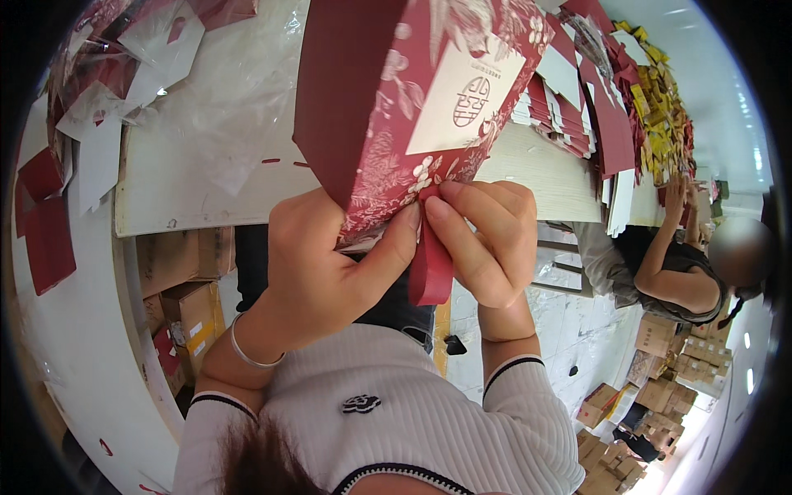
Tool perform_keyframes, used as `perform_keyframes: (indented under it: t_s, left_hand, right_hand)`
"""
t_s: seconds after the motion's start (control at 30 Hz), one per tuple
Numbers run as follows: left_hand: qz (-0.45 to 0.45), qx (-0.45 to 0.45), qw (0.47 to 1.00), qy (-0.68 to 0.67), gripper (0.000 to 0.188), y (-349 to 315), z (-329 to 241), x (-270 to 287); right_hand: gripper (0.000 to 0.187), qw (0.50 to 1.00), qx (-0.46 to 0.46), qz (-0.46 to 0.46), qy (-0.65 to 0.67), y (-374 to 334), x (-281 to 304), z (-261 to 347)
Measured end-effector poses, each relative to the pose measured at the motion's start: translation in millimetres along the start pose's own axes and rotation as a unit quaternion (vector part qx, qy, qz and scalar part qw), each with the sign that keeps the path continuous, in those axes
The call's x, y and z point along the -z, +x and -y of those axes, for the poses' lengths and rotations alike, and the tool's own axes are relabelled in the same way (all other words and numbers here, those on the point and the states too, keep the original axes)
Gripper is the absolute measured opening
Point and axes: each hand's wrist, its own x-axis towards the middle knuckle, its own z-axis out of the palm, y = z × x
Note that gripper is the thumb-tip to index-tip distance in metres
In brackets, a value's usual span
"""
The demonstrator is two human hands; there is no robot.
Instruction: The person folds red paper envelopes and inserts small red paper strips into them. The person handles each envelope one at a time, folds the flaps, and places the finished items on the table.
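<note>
A dark red gift box (338, 91) with a pale floral pattern and a cream panel (466, 95) is tilted up in front of me. My left hand (318, 256) is closed around its lower left corner, the thumb pressed against the near edge. A loop of red ribbon (433, 268) hangs down from that edge. My right hand (491, 235) pinches the top of the ribbon between thumb and fingertips, right beside my left thumb. The far end of the box runs out of the picture, and my left fingers are partly hidden behind it.
Clear plastic wrap (223, 132) lies on the white table (165, 202). Red and white flat card pieces (606, 115) are stacked at right, near a heap of yellow packets (656, 99). Another person (681, 272) sits at the right. Cardboard cartons (194, 318) stand under the table.
</note>
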Motion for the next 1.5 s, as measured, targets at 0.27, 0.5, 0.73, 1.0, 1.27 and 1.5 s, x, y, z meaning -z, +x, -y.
perform_keyframes:
  t_s: [0.27, 0.5, 0.73, 1.0, 1.27, 1.5]
  left_hand:
    - [0.026, 0.024, 0.998, -0.057, 0.014, 1.7, -6.0, 1.2]
    - [0.032, 0.114, 0.983, -0.142, 0.012, 0.6, -4.8, 3.5]
    - [0.091, 0.3, 0.796, -0.517, 0.022, 1.1, 3.9, 13.7]
    - [0.067, 0.313, 0.812, -0.488, 0.023, -10.9, 33.5, -7.0]
    - [0.1, 0.265, 0.926, -0.249, 0.014, -5.9, 32.5, -8.5]
    - [0.057, 0.328, 0.766, -0.55, 0.03, -17.5, 59.7, -17.9]
  right_hand:
    - [0.035, 1.0, 0.013, 0.009, 0.018, 11.5, 8.1, -3.2]
    - [0.024, 0.983, -0.111, 0.128, 0.065, 32.4, 20.2, 2.5]
    - [0.017, 0.882, -0.334, 0.223, 0.246, 39.1, 24.4, -23.2]
    - [0.018, 0.803, -0.394, 0.295, 0.336, 29.1, 21.8, -40.4]
    - [0.015, 0.811, -0.389, 0.304, 0.314, 34.2, 15.5, -37.0]
    - [0.008, 0.789, -0.395, 0.33, 0.335, 35.2, 6.1, -45.4]
